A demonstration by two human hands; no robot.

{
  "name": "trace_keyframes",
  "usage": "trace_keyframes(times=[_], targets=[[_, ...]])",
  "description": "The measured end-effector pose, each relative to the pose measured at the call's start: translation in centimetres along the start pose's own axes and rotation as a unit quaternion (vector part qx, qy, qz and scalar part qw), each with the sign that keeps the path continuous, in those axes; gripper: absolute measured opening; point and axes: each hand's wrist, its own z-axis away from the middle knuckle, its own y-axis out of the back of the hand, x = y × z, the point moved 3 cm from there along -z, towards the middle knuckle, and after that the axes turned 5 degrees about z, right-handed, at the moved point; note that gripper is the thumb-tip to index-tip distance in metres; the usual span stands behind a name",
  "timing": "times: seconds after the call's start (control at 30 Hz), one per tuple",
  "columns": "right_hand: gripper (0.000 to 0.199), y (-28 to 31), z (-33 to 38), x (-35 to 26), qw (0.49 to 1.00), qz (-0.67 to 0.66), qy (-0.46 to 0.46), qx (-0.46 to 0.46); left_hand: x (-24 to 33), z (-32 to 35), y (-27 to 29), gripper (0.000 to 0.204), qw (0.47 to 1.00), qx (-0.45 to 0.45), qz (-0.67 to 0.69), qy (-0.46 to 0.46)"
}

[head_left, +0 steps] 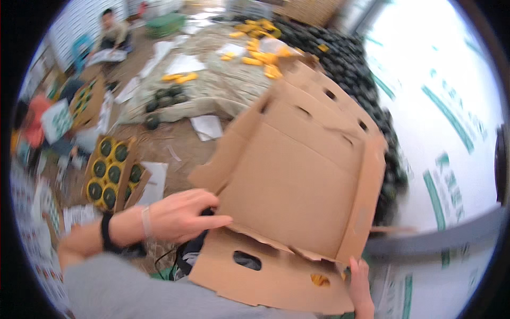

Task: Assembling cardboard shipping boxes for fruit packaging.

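Observation:
A large brown cardboard box blank (297,181), unfolded with flaps and oval handle holes, tilts up in front of me. My left hand (183,215) presses flat on its left edge near a fold, fingers together and pointing right; a black band sits on that wrist. My right hand (360,284) grips the lower right corner of the cardboard, with only the fingers and part of the palm showing. The bottom flap (265,276) bends toward me.
An open box of dark round fruit in yellow trays (110,173) lies on the floor at left. A pile of dark fruit (350,64) and yellow trays (260,50) lies behind. White sheets (207,126) litter the floor. People sit at far left. A white wall (441,106) is at right.

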Motion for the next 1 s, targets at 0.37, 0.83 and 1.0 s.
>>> trace_keyframes(times=[0.37, 0.83, 1.0], targets=[[0.041, 3.3, -5.9, -3.4, 0.901, -0.105, -0.186, 0.379, 1.8, -6.6, 0.7, 0.039, 0.941, 0.301, -0.065, 0.142], [0.017, 2.9, -8.9, 9.0, 0.956, -0.216, -0.180, 0.087, 3.3, -9.6, 7.1, 0.029, 0.887, 0.316, 0.316, -0.114], [0.027, 3.0, -11.1, 4.4, 0.959, -0.160, -0.197, 0.126, -7.1, -7.8, 3.4, 0.059, 0.808, 0.301, 0.488, 0.137]])
